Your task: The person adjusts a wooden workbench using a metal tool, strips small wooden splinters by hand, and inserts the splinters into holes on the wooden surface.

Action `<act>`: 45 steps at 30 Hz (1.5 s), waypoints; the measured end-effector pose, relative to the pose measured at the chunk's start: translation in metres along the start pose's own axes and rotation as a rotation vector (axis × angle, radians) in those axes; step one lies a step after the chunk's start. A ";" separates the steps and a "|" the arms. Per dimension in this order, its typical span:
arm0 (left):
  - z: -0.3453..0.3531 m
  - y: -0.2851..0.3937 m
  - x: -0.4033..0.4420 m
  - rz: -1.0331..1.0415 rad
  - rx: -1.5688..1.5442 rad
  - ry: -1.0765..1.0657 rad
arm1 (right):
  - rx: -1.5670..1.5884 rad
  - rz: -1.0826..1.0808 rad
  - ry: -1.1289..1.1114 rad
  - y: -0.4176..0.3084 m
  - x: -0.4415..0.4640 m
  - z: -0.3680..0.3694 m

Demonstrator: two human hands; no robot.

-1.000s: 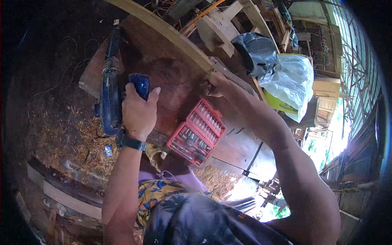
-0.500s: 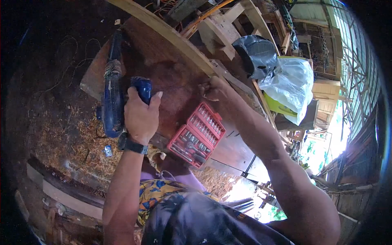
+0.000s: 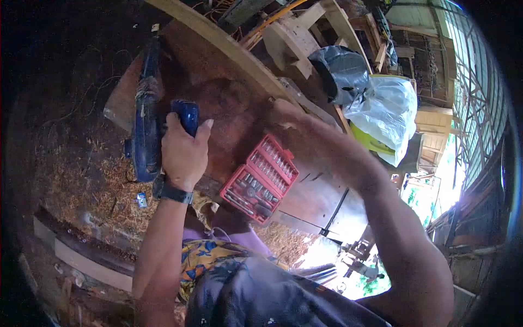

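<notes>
Left fingers [image 3: 173, 121] hold one blue object [image 3: 187, 113] near one red case [image 3: 265, 174].

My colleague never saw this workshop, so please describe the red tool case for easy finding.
Find the brown work surface before the person. Near its edge by the lap, right of the left hand, lies the open case. Unlike the long dark blue tool beside that hand, it is bright red, with rows of small metal pieces.

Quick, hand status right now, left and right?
Left hand: closed around a dark blue, block-shaped, hard-looking object.
Right hand: blurred over the reddish-brown wooden board; can't tell if open, closed or holding anything.
</notes>
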State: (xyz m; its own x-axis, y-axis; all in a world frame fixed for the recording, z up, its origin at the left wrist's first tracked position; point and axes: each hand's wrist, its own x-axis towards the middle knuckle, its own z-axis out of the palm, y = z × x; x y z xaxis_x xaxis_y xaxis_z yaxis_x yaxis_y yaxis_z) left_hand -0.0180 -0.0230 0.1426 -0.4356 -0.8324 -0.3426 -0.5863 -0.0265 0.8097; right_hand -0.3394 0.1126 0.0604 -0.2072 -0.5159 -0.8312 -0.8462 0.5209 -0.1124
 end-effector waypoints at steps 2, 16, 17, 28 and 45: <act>0.000 0.002 0.001 -0.014 0.039 -0.010 | -0.600 -0.107 -0.115 -0.017 -0.007 -0.017; 0.002 0.000 -0.001 0.020 0.040 0.031 | 1.562 0.471 0.127 -0.017 -0.029 -0.018; 0.001 0.001 -0.001 0.005 0.041 0.030 | 1.574 0.492 0.151 -0.016 -0.022 -0.013; -0.001 0.003 0.000 -0.050 0.025 -0.002 | 1.947 0.350 0.296 -0.016 -0.007 0.017; 0.000 0.002 0.001 -0.014 0.041 0.006 | 2.286 0.616 0.461 -0.030 -0.001 0.010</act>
State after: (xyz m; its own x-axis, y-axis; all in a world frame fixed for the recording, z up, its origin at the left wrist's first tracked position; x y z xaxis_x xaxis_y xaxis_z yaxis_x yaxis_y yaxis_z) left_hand -0.0195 -0.0234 0.1441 -0.4228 -0.8355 -0.3510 -0.6203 -0.0155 0.7842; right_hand -0.3094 0.1040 0.0592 -0.4370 0.0296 -0.8990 0.8986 0.0575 -0.4349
